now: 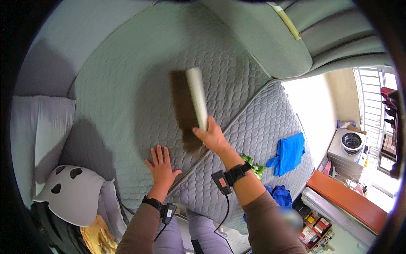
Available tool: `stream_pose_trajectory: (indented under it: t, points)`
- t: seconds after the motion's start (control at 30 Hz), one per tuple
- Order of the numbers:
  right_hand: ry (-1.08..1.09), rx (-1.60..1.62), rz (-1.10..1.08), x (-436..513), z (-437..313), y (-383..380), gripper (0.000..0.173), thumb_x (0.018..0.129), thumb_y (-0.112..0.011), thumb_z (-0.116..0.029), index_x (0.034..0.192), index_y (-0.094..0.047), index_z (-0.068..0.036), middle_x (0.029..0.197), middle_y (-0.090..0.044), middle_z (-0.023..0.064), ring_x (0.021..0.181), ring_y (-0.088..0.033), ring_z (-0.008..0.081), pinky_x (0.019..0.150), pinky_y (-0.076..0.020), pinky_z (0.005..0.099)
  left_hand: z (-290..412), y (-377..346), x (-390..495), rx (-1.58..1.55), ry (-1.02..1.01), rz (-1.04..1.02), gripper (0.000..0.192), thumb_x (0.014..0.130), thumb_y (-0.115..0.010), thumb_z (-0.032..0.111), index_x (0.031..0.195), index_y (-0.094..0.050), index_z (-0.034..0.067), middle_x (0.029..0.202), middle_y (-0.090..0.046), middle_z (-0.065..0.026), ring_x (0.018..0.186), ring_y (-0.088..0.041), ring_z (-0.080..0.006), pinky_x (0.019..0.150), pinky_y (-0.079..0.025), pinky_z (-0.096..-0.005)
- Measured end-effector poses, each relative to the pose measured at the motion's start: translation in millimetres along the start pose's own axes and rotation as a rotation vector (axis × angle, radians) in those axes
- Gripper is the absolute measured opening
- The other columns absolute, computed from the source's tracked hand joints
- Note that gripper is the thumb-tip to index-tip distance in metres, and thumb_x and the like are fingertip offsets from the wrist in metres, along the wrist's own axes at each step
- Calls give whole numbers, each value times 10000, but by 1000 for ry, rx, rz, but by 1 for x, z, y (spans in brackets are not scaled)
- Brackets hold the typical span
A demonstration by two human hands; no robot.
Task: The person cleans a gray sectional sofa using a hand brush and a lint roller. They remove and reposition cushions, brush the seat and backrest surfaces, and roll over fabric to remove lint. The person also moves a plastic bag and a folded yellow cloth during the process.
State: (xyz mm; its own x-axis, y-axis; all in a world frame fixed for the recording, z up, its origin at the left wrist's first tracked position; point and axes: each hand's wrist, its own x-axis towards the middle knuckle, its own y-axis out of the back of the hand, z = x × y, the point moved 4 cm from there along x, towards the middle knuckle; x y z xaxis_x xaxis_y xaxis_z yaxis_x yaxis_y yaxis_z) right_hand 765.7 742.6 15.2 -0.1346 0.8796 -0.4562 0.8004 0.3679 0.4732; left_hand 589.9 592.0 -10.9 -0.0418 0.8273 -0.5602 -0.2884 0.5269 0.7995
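My right hand [213, 136] is closed around one end of a bed brush with a pale handle [198, 95] and long dark brown bristles [184, 108]. The brush is slightly blurred and lies over a grey quilted sofa cover [152, 104]. To the left, my left hand [162, 166] rests palm down on the same cover with its fingers spread, holding nothing. Black straps with small cabled boxes circle both wrists. Beneath the brush, whether the bristles touch the fabric cannot be told.
A folded blue cloth [289, 154], green plastic-looking pieces [258, 170] and a crumpled blue cloth [280, 195] lie to the right. Grey cushions [54, 123] and a light cushion with dark heart shapes [71, 190] stand left. A greenish-yellow strip [287, 22] rests on the backrest.
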Motion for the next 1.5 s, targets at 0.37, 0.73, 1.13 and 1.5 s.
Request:
stream_pose_trajectory:
  t: [0.37, 0.73, 1.13, 1.5]
  points:
    - [-196, -394, 557, 13, 81, 203, 548, 863, -546, -450, 1355, -399, -259, 1108, -591, 237, 998, -599, 352, 803, -474, 364, 2, -3, 4, 24, 61, -15, 1166, 521, -833, 434, 1407, -184, 43, 1486, -81, -195, 1365, -73, -406, 967, -227, -675]
    - [-655, -601, 41, -84, 175, 220, 477, 869, -499, -374, 1033, -571, 67, 925, -618, 208, 809, -591, 345, 783, -475, 411, 79, 17, 29, -124, -389, 169, 814, 794, -602, 454, 1375, -270, -10, 1465, -190, -199, 1368, -117, -371, 1052, -88, -610]
    - [64, -871, 622, 183, 62, 208, 541, 853, -551, -404, 1208, -456, -7, 1149, -551, 196, 1102, -491, 356, 924, -399, 432, 125, -17, 63, -46, -507, 177, 744, 805, -557, 510, 1350, -356, 45, 1451, -245, -160, 1346, -195, -364, 1028, -120, -639]
    - [100, -1424, 392, 215, 95, 223, 560, 913, -380, -128, 1406, -241, -354, 934, -585, 143, 737, -637, 312, 608, -542, 442, 123, -7, 67, -118, -532, 248, 710, 791, -566, 519, 1321, -412, 72, 1427, -306, -141, 1332, -243, -342, 1010, -139, -650]
